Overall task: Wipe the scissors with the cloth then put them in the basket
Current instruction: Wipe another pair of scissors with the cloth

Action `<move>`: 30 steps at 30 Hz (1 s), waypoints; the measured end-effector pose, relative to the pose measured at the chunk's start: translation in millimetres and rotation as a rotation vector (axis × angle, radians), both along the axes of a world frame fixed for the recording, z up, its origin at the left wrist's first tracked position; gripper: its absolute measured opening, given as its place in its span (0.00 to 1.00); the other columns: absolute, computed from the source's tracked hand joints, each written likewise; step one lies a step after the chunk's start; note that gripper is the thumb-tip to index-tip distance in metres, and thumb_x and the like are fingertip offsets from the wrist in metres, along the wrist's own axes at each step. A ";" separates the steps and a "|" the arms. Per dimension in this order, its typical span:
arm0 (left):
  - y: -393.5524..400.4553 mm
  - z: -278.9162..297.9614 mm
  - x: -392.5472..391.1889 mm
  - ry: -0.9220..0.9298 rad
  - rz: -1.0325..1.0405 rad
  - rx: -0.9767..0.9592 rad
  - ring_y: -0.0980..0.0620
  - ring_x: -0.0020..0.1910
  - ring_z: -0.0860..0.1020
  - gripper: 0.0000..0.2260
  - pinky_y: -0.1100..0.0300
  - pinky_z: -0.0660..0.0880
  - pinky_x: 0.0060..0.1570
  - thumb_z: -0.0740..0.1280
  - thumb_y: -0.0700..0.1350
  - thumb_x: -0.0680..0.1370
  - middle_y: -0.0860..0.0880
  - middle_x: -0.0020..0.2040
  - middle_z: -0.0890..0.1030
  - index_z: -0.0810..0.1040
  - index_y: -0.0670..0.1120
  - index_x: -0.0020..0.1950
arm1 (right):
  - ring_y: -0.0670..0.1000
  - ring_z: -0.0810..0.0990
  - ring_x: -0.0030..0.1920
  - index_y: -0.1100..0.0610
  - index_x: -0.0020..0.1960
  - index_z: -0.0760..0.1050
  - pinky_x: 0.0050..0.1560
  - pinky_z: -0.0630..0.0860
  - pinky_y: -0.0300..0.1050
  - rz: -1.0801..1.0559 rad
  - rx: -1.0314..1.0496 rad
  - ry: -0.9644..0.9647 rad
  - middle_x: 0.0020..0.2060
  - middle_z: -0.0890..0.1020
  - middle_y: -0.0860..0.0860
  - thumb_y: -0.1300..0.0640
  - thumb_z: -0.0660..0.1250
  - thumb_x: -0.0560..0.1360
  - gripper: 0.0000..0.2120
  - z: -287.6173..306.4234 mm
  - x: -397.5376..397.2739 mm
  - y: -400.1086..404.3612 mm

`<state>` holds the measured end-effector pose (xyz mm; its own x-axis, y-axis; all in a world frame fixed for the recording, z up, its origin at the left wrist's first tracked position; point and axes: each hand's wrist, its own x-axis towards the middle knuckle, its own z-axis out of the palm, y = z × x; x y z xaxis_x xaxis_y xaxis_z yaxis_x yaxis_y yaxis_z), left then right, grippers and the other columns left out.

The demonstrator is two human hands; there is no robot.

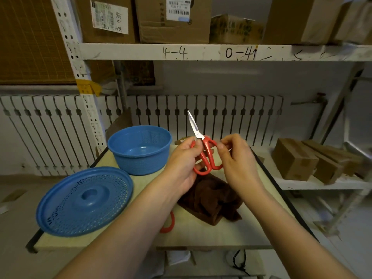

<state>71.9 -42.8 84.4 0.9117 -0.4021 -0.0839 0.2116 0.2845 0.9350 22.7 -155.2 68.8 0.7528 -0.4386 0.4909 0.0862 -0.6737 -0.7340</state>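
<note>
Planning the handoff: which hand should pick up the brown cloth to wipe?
Right hand, probably: it only pinches the scissors, while the left hand grips their handles above the cloth.

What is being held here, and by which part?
The red-handled scissors, blades up and closed. The left hand grips the handles near the pivot; the right hand pinches the right handle loop.

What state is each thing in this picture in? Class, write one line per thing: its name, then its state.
scissors: blades closed, held up above the table, tips pointing up
left hand: grips a red handle
right hand: pinches the other handle
cloth: crumpled on the table, untouched
basket: upright, uncovered, nothing inside
lid: off the basket, lying flat beside it
</note>
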 end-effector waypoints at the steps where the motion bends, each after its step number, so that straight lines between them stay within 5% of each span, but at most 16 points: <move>1: -1.9 0.1 1.4 -0.017 0.016 0.027 0.46 0.55 0.81 0.08 0.45 0.76 0.60 0.60 0.44 0.82 0.44 0.53 0.84 0.79 0.48 0.54 | 0.44 0.76 0.47 0.47 0.51 0.70 0.45 0.75 0.39 -0.043 -0.072 -0.033 0.45 0.74 0.42 0.53 0.63 0.79 0.03 0.8 -3.4 -3.5; 4: -8.2 -0.5 1.7 -0.027 0.023 0.061 0.45 0.56 0.81 0.09 0.46 0.77 0.59 0.59 0.45 0.82 0.44 0.52 0.84 0.79 0.48 0.54 | 0.43 0.76 0.47 0.45 0.54 0.71 0.48 0.78 0.43 -0.011 -0.173 0.004 0.44 0.74 0.41 0.51 0.66 0.77 0.07 0.9 -12.1 -7.0; 10: -32.7 -3.5 -9.0 -0.046 -0.002 0.111 0.52 0.45 0.82 0.09 0.63 0.75 0.34 0.59 0.45 0.83 0.46 0.49 0.83 0.78 0.48 0.54 | 0.44 0.76 0.45 0.46 0.65 0.62 0.44 0.78 0.42 -0.048 -0.280 0.229 0.45 0.76 0.44 0.46 0.69 0.74 0.24 -13.4 -12.6 -12.9; 13: -41.3 -5.0 -8.2 -0.126 -0.053 0.207 0.55 0.40 0.81 0.10 0.60 0.76 0.40 0.58 0.45 0.83 0.49 0.44 0.83 0.79 0.50 0.50 | 0.41 0.78 0.41 0.46 0.63 0.64 0.39 0.77 0.38 -0.021 -0.210 0.265 0.41 0.78 0.44 0.49 0.69 0.75 0.21 -16.2 -11.8 -28.0; 16: -49.8 -6.7 2.7 -0.227 -0.088 0.364 0.53 0.51 0.79 0.10 0.58 0.74 0.52 0.59 0.46 0.83 0.48 0.50 0.82 0.80 0.49 0.52 | 0.44 0.79 0.44 0.48 0.63 0.66 0.45 0.80 0.42 -0.039 -0.135 0.319 0.46 0.79 0.45 0.50 0.69 0.75 0.20 -20.1 -6.2 -52.9; 19: -55.5 -11.9 18.9 -0.354 -0.121 0.555 0.53 0.59 0.75 0.10 0.62 0.68 0.53 0.62 0.44 0.81 0.50 0.59 0.79 0.77 0.48 0.62 | 0.47 0.79 0.47 0.50 0.66 0.67 0.46 0.80 0.46 -0.126 -0.139 0.382 0.51 0.79 0.48 0.49 0.70 0.75 0.22 -24.9 5.7 -83.3; 22: -58.1 -20.7 33.3 -0.521 -0.150 0.742 0.55 0.58 0.75 0.11 0.63 0.69 0.57 0.66 0.42 0.79 0.51 0.59 0.79 0.79 0.47 0.61 | 0.45 0.78 0.43 0.52 0.66 0.69 0.38 0.75 0.38 -0.166 -0.150 0.449 0.49 0.78 0.48 0.51 0.70 0.75 0.22 -25.7 17.3 -108.8; 25: -60.9 -28.1 45.0 -0.676 -0.163 1.019 0.54 0.57 0.76 0.10 0.57 0.73 0.60 0.69 0.45 0.77 0.52 0.58 0.80 0.80 0.50 0.59 | 0.49 0.79 0.50 0.54 0.66 0.70 0.49 0.80 0.45 -0.196 -0.179 0.499 0.54 0.79 0.51 0.53 0.71 0.74 0.23 -26.1 32.6 -122.8; 30: -67.4 -35.6 59.3 -0.736 -0.135 1.219 0.52 0.59 0.76 0.11 0.53 0.74 0.61 0.70 0.48 0.76 0.53 0.59 0.79 0.80 0.52 0.59 | 0.50 0.79 0.46 0.54 0.57 0.75 0.49 0.81 0.49 -0.230 -0.296 0.614 0.46 0.79 0.50 0.51 0.72 0.72 0.16 -39.4 71.2 -129.0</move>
<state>131.1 -110.2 48.8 0.8600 -0.5092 0.0330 -0.4598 -0.7452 0.4829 93.9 -284.1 29.4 0.8358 -0.5332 0.1311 -0.4516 -0.8034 -0.3881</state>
